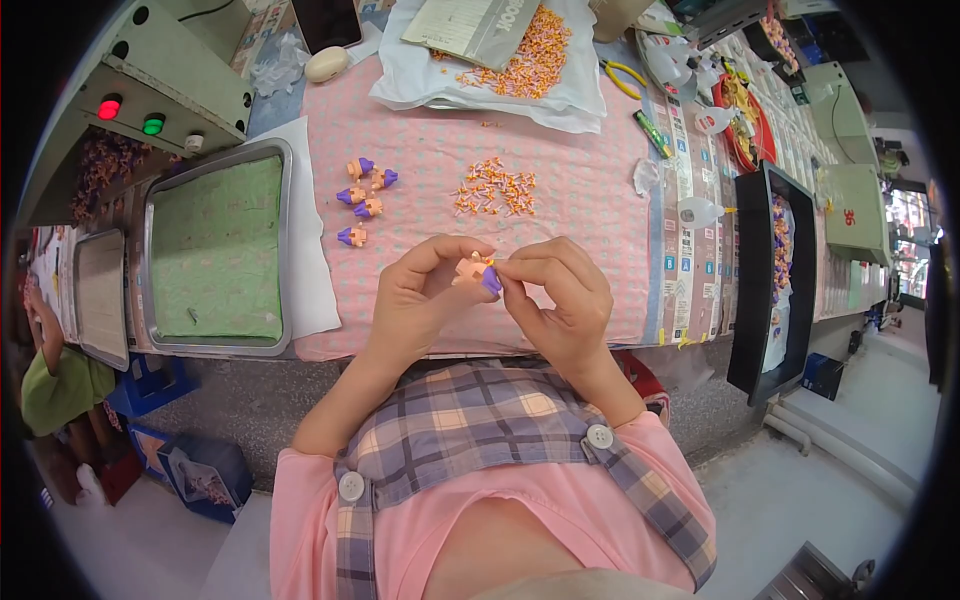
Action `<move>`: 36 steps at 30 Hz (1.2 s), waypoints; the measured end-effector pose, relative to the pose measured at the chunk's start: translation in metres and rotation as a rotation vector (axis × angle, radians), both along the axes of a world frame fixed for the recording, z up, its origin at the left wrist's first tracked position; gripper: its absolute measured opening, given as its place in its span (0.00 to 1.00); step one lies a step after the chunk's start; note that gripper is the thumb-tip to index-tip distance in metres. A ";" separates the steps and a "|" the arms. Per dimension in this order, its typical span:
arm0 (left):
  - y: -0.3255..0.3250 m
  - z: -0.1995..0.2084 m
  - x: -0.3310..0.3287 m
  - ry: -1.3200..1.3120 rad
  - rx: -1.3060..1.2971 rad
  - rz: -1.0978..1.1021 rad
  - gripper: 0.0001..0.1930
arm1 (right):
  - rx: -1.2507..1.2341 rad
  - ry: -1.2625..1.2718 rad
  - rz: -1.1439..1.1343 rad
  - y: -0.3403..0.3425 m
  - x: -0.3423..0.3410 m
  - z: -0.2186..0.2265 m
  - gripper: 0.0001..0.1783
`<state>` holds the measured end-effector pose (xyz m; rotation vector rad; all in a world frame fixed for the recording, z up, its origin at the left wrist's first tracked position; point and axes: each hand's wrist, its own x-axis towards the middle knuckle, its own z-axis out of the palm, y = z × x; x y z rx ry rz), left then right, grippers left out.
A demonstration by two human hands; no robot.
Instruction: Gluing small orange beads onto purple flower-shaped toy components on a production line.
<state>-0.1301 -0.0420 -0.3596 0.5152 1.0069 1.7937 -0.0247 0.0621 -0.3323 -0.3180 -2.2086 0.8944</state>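
Over the near middle of the cloth, my left hand (415, 295) is closed around a small peach-and-purple plastic figure piece (478, 272), held between thumb and forefinger. My right hand (562, 295) meets it from the right, thumb and forefinger pinched together against the purple end. A speck of yellow shows by those fingertips, too small to name. Beyond my hands lies a loose pile of tiny orange, white and pink parts (497, 188). To the left of that pile, several similar peach-and-purple pieces (368, 207) rest on the pink cloth (420, 140).
A metal tray with a green lining (218, 250) sits at left, below a machine with red and green lights (130, 115). White sheeting (400, 85) at the back bears more tiny parts. A black bin (750, 270) and white bottle (698, 212) stand right. Another person's green sleeve (65, 390) shows far left.
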 end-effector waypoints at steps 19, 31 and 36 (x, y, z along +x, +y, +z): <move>-0.004 -0.003 -0.003 0.206 0.041 -0.057 0.15 | -0.152 -0.066 0.042 -0.007 0.005 0.004 0.09; -0.001 -0.011 -0.008 0.554 0.147 -0.031 0.14 | -0.191 -0.049 0.043 -0.004 0.008 0.002 0.09; 0.000 -0.007 -0.006 0.669 0.144 0.080 0.14 | -0.525 -0.006 0.076 -0.007 0.008 -0.002 0.09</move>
